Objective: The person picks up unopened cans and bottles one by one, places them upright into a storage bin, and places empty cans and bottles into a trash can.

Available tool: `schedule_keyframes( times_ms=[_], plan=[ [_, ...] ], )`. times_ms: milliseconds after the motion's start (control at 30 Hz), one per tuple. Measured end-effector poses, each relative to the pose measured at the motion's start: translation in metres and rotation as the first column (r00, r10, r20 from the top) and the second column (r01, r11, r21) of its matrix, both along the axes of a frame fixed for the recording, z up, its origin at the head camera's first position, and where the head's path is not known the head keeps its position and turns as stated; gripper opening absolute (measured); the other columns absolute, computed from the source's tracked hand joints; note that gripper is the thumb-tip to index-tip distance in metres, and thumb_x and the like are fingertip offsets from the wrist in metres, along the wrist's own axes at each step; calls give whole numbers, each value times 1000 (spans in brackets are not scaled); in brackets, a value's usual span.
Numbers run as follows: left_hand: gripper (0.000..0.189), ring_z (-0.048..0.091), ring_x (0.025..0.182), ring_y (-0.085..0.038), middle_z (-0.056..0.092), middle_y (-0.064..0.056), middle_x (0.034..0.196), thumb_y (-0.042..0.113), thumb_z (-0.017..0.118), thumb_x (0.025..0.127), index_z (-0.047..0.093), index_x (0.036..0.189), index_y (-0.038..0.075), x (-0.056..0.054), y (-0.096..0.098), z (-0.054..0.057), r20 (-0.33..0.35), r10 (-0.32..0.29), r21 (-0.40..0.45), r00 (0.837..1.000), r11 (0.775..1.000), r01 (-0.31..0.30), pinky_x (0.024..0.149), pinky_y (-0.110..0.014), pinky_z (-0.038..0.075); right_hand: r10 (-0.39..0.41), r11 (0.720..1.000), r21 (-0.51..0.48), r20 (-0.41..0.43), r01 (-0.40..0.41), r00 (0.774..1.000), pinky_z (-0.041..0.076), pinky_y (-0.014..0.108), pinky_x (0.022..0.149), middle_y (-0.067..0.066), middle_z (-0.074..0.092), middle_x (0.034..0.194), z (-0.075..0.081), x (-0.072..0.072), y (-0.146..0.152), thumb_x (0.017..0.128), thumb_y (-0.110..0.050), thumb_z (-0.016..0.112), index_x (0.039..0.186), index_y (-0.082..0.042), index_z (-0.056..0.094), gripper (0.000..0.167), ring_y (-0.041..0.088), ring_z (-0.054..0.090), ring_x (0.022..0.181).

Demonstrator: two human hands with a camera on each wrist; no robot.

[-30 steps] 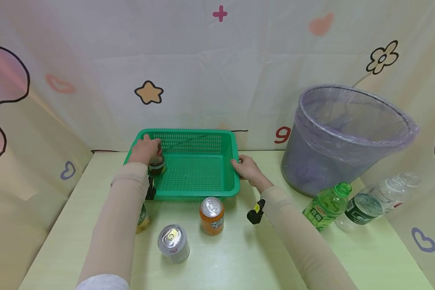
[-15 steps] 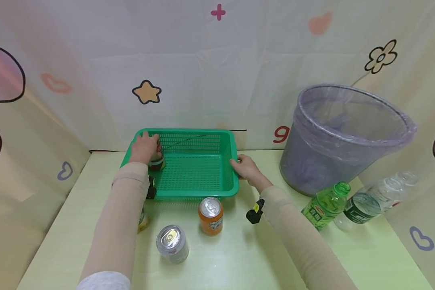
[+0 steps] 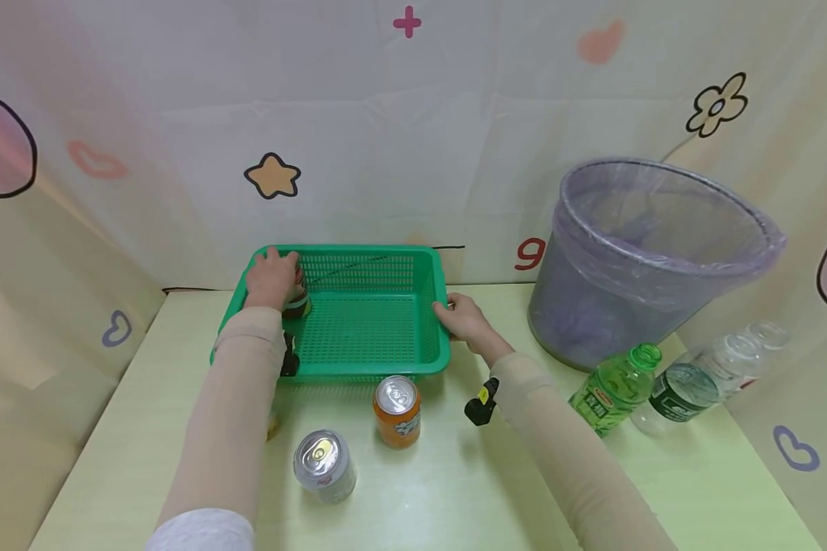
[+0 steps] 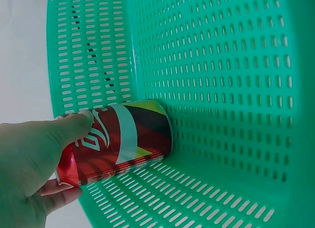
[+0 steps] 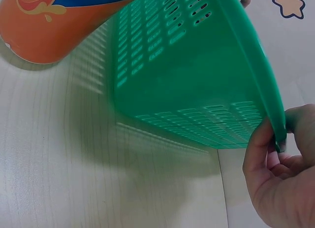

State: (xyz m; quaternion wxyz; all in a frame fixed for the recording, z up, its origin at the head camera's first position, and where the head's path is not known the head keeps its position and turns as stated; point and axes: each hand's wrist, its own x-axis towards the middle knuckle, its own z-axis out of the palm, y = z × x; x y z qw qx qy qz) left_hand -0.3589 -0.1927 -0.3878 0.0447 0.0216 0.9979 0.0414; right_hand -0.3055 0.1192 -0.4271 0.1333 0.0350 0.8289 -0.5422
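Objects at the table (image 3: 448, 490), counted by kind.
Drink cans, three identifiable: one red can (image 4: 118, 139), one orange can (image 3: 397, 417), one silver can (image 3: 325, 468); one further yellowish object (image 3: 272, 425), mostly hidden, cannot be identified. Bottles, three: one green bottle (image 3: 613, 392), one front clear bottle (image 3: 685, 389), one rear clear bottle (image 3: 769, 335), largely covered. Baskets, one: the green basket (image 3: 361, 333). Bins, one: the lined bin (image 3: 593, 306). Hands, two: left hand (image 3: 272, 280), right hand (image 3: 465, 318). Curtain prints include one star (image 3: 272, 176), one flower (image 3: 717, 105) and one plus sign (image 3: 407, 22).
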Motion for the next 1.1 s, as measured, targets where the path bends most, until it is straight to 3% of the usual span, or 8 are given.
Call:
schedule_keyframes(
  times_ms=[367, 667, 1100],
  plan=[
    [55, 36, 114, -50, 30, -32, 130, 22, 62, 88, 37, 135, 8, -10, 3, -5, 25, 23, 17, 999, 1000, -23, 80, -56, 46, -1, 1000, 5, 10, 1, 1000, 56, 30, 65, 15, 57, 102, -3, -1, 2, 96, -25, 46, 125, 0, 47, 38, 15, 61, 76],
    [52, 36, 112, -52, 30, -34, 127, 19, 60, 89, 38, 134, 5, -12, 1, -7, -11, 16, 36, 1000, 999, -15, 81, -57, 45, 13, 1000, 16, 8, -14, 1000, 55, 30, 66, 16, 56, 106, -2, -3, 2, 96, -25, 45, 125, 0, 46, 38, 17, 60, 80],
    [53, 32, 117, -52, 26, -34, 132, 22, 55, 91, 34, 137, 5, -11, 0, -2, 56, 5, 28, 998, 1000, -6, 84, -58, 43, 6, 1000, 1, 16, -6, 1000, 56, 31, 69, 17, 57, 108, -3, -4, 0, 96, -25, 46, 127, -1, 46, 40, 17, 61, 80]
  ],
)
